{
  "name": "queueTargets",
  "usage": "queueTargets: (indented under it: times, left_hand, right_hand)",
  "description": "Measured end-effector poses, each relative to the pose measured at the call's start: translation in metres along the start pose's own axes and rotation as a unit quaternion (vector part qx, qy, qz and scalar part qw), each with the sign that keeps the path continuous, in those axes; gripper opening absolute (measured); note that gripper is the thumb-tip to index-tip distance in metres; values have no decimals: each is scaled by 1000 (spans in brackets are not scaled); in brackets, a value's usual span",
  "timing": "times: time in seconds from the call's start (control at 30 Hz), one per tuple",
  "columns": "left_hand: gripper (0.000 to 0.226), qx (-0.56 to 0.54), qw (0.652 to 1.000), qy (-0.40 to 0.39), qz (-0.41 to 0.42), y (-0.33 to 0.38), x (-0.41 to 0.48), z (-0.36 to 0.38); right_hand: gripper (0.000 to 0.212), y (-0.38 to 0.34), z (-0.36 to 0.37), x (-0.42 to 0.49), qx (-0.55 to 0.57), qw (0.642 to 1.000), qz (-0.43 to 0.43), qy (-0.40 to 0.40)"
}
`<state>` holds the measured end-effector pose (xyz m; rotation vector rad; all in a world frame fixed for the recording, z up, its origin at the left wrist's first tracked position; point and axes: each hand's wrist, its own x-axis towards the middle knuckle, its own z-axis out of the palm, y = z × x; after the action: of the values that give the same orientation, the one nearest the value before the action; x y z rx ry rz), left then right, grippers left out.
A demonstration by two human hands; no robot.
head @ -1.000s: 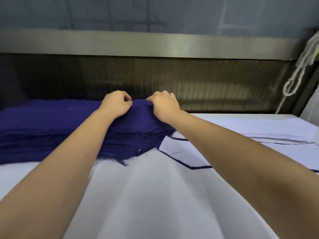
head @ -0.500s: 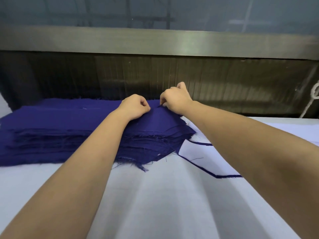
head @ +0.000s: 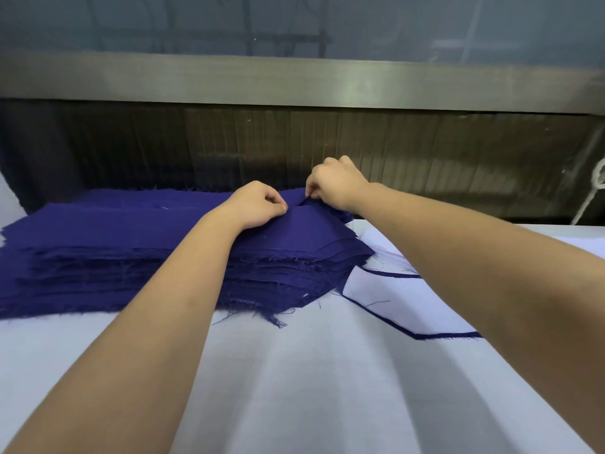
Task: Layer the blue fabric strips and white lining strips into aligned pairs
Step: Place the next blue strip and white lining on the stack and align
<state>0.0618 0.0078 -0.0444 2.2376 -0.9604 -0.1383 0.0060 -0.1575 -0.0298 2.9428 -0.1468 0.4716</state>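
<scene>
A thick stack of dark blue fabric strips (head: 131,250) with frayed edges is seen lying on the left half of the white cloth-covered bench (head: 311,388), its right end reaching over onto a flat white lining piece outlined by a thin blue edge (head: 409,299). The left hand (head: 258,204) is set on top of the stack near its right end, its fingers (head: 278,208) curled and pinched down on the top blue strip (head: 311,231). The right hand (head: 334,185) is held just beside it toward the far edge, fingers curled, with a small raised fold of the same strip gripped between thumb and forefinger. Compared with a second ago, the right hand has been moved from the near top of the stack to its far corner and raised a little, and the cloth between the two hands has been drawn up into a ridge; over the last half second both hands have scarcely been shifted. More of the stack's left end is now taken in. A brushed metal rail (head: 294,83) is seen running across behind the bench, above a dark ribbed panel (head: 360,152), and a white knotted rope (head: 597,188), shown further in before, is now cut off at the right edge
</scene>
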Motion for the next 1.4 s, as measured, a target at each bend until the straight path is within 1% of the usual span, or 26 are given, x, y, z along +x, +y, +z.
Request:
queueTargets:
  times: [0.13,0.23,0.3,0.4,0.47,0.5,0.6,0.73,0.8,0.9,0.97,1.07,1.17,1.3,1.4]
  left_hand:
    - [14,4,999,21,26,0,0,-2]
    - [15,16,998,39,41,0,-1,-2]
    - [14,17,998,47,49,0,-1,-3]
    - [11,-15,995,51,81,0,-3,-3]
    - [10,-18,993,49,110,0,-4,-1]
    - [12,-6,993,48,112,0,-4,0]
    - [27,64,995,36,72,-1,-1,1]
    - [48,152,987,35,36,-3,1,1]
    - [52,185,982,24,19,-5,1,-2]
    - [50,216,976,14,-3,-5,0,-6]
    - [49,228,974,12,-12,-5,-1,-9]
    - [47,223,974,14,-20,-7,-1,-10]
    - [46,220,975,26,-31,-11,-1,-12]
    - [43,226,972,51,-29,-12,1,-11]
    - [38,235,969,80,2,-9,1,-9]
  right_hand:
    - [13,-5,-5,1,-11,999,13,30]
    - [8,-10,-12,3,21,998,36,42]
    - [6,-11,-17,4,84,993,68,43]
    - [6,-11,-23,5,214,970,113,31]
    - [10,-11,-25,6,259,956,133,43]
    - [12,-11,-25,6,266,952,144,55]
    - [14,-13,-23,5,270,944,162,98]
    - [10,-16,-18,0,300,928,174,134]
    - [9,-16,-14,-5,328,916,182,146]
    - [11,-16,-9,-9,354,901,192,163]
    - [17,-14,-8,-12,383,881,207,184]
    - [28,-4,-12,-16,451,831,239,218]
    - [28,8,-15,-25,502,789,256,246]
    - [27,28,-15,-44,523,765,254,278]
    - [27,45,-12,-62,527,755,263,290]
